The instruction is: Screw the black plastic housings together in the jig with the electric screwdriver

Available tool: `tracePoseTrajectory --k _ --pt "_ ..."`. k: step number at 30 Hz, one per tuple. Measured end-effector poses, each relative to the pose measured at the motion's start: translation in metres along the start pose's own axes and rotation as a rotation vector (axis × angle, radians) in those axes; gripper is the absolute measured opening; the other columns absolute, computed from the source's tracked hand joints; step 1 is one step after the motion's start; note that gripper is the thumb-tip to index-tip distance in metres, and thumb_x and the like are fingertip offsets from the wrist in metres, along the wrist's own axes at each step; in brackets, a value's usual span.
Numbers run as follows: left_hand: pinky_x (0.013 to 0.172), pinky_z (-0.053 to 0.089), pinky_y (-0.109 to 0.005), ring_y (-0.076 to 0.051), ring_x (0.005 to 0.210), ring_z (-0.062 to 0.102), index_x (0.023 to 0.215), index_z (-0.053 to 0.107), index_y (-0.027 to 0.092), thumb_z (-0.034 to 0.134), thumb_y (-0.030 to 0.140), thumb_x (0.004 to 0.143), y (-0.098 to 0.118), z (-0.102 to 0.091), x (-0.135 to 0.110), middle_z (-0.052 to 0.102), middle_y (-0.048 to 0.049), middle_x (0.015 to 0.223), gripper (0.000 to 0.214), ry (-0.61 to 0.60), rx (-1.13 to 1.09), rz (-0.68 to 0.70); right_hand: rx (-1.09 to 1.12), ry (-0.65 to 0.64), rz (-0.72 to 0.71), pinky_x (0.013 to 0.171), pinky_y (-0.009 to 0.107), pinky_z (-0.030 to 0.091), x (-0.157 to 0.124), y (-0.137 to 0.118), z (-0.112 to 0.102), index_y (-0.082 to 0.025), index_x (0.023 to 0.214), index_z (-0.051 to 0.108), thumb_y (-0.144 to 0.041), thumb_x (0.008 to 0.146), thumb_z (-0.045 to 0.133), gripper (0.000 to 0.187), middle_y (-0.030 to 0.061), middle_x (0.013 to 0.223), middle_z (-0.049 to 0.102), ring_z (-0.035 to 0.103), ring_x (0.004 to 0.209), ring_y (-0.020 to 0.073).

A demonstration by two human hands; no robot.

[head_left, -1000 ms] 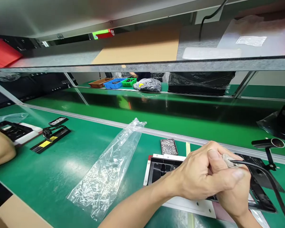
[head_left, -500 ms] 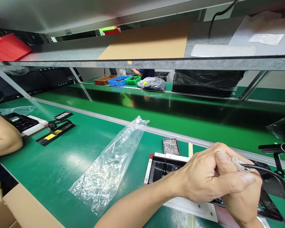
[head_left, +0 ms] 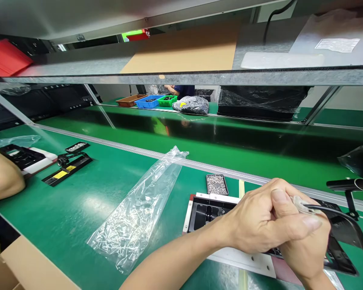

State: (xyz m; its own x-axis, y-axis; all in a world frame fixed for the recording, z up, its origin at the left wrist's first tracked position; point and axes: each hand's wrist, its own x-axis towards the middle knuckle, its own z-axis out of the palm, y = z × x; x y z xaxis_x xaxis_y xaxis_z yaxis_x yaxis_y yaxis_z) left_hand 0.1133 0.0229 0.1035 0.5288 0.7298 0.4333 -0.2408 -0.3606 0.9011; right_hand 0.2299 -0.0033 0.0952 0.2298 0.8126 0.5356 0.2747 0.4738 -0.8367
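Observation:
My left hand is closed, thumb and fingers pinching the pale connector end of a black cable that runs off to the lower right. My right hand lies under and behind it, fingers curled around the same cable. Both hands hover over a black plastic part sitting in a white fixture plate on the green bench. A small black tray of screws lies just beyond the fixture. A crumpled clear plastic bag lies to the left.
Another person's arm rests at the left edge beside a similar black part and a yellow-and-black tool. A black tube on a stand rises at right. Coloured bins and black bags sit across the conveyor. A cardboard box is at lower left.
My hands stay clasped on the cable, shifting only slightly. The view has swayed a little, and the other person's arm at the left has moved a bit.

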Motion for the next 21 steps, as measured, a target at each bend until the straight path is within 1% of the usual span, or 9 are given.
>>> tracePoseTrajectory --k 3,6,11,18,21 --pt "0.11 0.058 -0.047 -0.03 0.124 0.071 0.117 0.067 0.021 0.074 0.041 0.097 -0.002 0.0007 0.0003 0.073 -0.0089 0.126 0.029 0.006 0.004 0.007 -0.004 0.014 -0.014 0.042 0.023 0.036 -0.0008 0.0016 -0.001 -0.019 0.062 0.055 -0.036 0.095 0.076 0.043 -0.001 0.06 0.047 0.043 0.053 0.0102" --pt "0.109 0.059 -0.047 -0.03 0.123 0.071 0.117 0.067 0.021 0.074 0.041 0.097 -0.0029 0.0014 0.0004 0.073 -0.0089 0.125 0.029 0.01 0.009 0.008 -0.012 0.008 -0.022 0.042 0.023 0.036 -0.0013 0.0024 -0.0024 -0.019 0.062 0.053 -0.036 0.096 0.075 0.044 -0.0014 0.061 0.046 0.041 0.053 0.0097" --pt "0.108 0.059 -0.047 -0.031 0.123 0.071 0.116 0.068 0.021 0.074 0.038 0.096 -0.0018 0.0013 0.0001 0.074 -0.0088 0.123 0.027 0.006 0.005 0.007 0.007 0.028 -0.028 0.038 0.023 0.031 -0.0014 -0.001 -0.0008 -0.02 0.061 0.051 -0.036 0.095 0.077 0.046 -0.003 0.057 0.042 0.037 0.048 0.0088" --pt "0.107 0.06 -0.046 -0.029 0.121 0.073 0.115 0.067 0.021 0.075 0.037 0.095 -0.003 0.0021 -0.0004 0.075 -0.0083 0.125 0.027 0.022 0.004 -0.001 0.001 0.031 -0.034 0.036 0.022 0.032 -0.0009 -0.0025 0.0018 -0.02 0.06 0.053 -0.033 0.094 0.075 0.043 -0.0034 0.054 0.044 0.04 0.045 0.0085" --pt "0.106 0.059 -0.045 -0.029 0.119 0.073 0.115 0.067 0.021 0.075 0.038 0.096 -0.0035 0.0021 -0.0002 0.075 -0.0086 0.124 0.027 0.017 0.005 0.015 -0.01 0.028 -0.041 0.037 0.022 0.033 -0.0005 -0.0023 0.0015 -0.02 0.06 0.053 -0.034 0.097 0.073 0.044 -0.0028 0.055 0.046 0.042 0.046 0.0088"
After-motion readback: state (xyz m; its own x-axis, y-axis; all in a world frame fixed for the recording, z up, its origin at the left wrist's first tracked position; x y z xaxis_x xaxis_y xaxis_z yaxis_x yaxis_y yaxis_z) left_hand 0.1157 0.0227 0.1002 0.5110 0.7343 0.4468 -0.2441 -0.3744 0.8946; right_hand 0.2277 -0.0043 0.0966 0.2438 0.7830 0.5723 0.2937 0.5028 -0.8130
